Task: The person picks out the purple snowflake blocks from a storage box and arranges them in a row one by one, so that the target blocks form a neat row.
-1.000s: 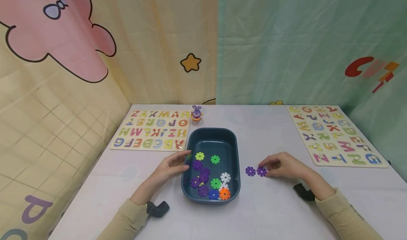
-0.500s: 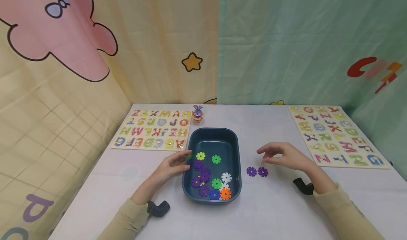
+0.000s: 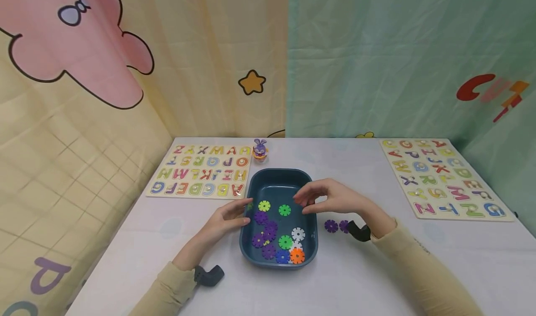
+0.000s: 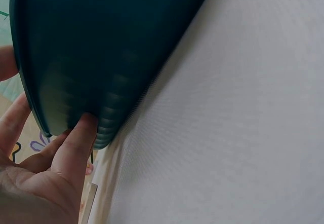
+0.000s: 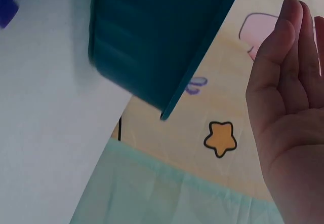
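Note:
Through the thumb and index finger at its rim and other fingers against its outer wall, my left hand (image 3: 223, 219) holds the left side of a dark teal plastic basin (image 3: 278, 176). My right hand (image 3: 331, 197) hovers over the basin's right rim, fingers loosely bent and nothing between them. Inside lie several snowflake building discs, among them a yellow disc (image 3: 264, 206), a green disc (image 3: 284, 210), a white disc (image 3: 298, 234), an orange disc (image 3: 297, 255) and overlapping purple discs (image 3: 270, 230). On the table to the right, one purple disc (image 3: 331, 226) sits beside another, partly hidden by the right wrist's black mount.
A wooden letter board (image 3: 201, 171) lies at the back left, another letter board (image 3: 444, 181) at the back right. Behind the basin stands a small purple rabbit figure (image 3: 260, 150). Printed curtains (image 3: 356, 64) close off the table's far edge.
My right hand let go of the right purple disc, leaving it beside the other one, then rose and swung left over the basin. The left hand stays at the basin.

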`<state>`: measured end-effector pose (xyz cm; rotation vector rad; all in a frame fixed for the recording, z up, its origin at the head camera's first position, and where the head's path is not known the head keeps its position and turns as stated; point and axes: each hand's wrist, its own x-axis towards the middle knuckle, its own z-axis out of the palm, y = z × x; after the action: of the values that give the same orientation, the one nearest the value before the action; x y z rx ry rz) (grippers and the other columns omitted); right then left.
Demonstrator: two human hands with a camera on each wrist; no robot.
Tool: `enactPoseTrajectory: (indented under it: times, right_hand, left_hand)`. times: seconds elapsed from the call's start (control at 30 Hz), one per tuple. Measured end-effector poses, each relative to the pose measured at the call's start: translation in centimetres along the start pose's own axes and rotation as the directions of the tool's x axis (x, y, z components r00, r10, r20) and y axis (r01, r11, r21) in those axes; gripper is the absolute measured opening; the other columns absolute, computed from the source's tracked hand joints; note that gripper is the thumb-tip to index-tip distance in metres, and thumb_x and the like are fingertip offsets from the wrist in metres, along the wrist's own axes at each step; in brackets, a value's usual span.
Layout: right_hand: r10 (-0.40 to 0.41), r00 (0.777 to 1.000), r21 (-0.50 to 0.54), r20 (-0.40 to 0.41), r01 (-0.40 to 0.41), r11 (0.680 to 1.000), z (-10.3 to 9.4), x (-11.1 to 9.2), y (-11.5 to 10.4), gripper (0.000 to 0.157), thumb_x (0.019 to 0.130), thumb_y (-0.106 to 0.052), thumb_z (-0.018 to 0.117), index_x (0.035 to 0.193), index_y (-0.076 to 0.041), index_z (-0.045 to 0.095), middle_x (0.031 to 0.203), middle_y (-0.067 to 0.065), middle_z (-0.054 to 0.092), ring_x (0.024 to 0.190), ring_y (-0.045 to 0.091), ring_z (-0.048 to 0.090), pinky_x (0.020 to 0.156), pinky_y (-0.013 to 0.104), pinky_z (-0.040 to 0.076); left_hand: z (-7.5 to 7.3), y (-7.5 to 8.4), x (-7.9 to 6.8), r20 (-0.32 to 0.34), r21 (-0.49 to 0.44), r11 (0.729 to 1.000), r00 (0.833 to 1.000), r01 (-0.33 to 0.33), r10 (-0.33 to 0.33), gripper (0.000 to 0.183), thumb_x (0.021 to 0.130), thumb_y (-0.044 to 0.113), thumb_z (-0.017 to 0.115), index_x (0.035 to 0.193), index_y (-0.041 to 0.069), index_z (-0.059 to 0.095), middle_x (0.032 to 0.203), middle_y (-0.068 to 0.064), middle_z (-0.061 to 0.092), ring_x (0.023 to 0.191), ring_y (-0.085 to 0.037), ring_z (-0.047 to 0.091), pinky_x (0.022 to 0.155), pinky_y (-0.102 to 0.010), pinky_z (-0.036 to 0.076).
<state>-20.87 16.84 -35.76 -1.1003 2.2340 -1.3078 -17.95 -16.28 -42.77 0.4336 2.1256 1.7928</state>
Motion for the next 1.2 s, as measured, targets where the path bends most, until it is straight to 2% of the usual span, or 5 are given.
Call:
enactPoseTrajectory:
  times: [0.23,0.4,0.63,0.77,1.2]
  right_hand:
    - [-0.029,0.989,0.016,0.147,0.026,1.0,2.0,3.3,0.3,0.031,0.085,-0.016,0.071,0.113,-0.005,0.065,0.108,0.016,0.065,0.091,0.014,0.063,0.083,0.035,0.054]
    - [-0.043,0.976,0.025,0.213,0.038,0.999,3.1,4.9,0.7,0.032,0.084,-0.014,0.071,0.112,-0.001,0.064,0.107,0.017,0.066,0.093,0.021,0.063,0.082,0.035,0.054]
    - [-0.002,0.954,0.002,0.3,0.001,1.0,4.7,6.5,1.2,0.033,0.082,-0.014,0.073,0.113,-0.003,0.065,0.106,0.006,0.067,0.094,0.018,0.063,0.082,0.027,0.053]
    - [0.022,0.943,-0.006,0.333,-0.021,1.0,5.6,7.0,1.7,0.034,0.081,-0.012,0.075,0.112,-0.004,0.065,0.107,0.006,0.067,0.095,0.016,0.063,0.083,0.026,0.053]
    - [0.061,0.924,-0.113,0.378,-0.019,0.993,7.0,8.0,2.5,0.032,0.076,-0.01,0.078,0.107,-0.013,0.069,0.1,-0.012,0.065,0.092,0.006,0.059,0.083,0.02,0.05]
  left_hand:
    - [0.0,0.0,-0.1,0.007,-0.01,1.0,1.0,-0.006,0.006,0.06,0.086,0.019,0.068,0.14,0.008,0.044,0.147,-0.011,0.035,0.135,-0.035,0.031,0.105,-0.047,0.034]
    - [-0.1,-0.1,0.0,0.012,-0.008,1.0,1.0,-0.005,0.005,0.06,0.087,0.019,0.067,0.14,0.008,0.043,0.147,-0.012,0.036,0.134,-0.035,0.032,0.105,-0.048,0.034]
    - [-0.1,-0.1,0.0,0.015,-0.008,1.0,1.0,-0.005,0.005,0.057,0.087,0.018,0.066,0.14,0.01,0.044,0.146,-0.011,0.037,0.134,-0.035,0.032,0.105,-0.049,0.033]
    - [-0.1,-0.3,0.0,0.018,0.004,1.0,1.0,-0.008,0.008,0.057,0.088,0.019,0.066,0.14,0.011,0.044,0.146,-0.012,0.037,0.134,-0.035,0.032,0.105,-0.049,0.034]
    - [-0.2,-0.2,0.0,0.019,0.012,1.0,1.0,-0.024,0.024,0.058,0.087,0.02,0.067,0.139,0.012,0.045,0.146,-0.013,0.037,0.134,-0.037,0.032,0.105,-0.05,0.033]
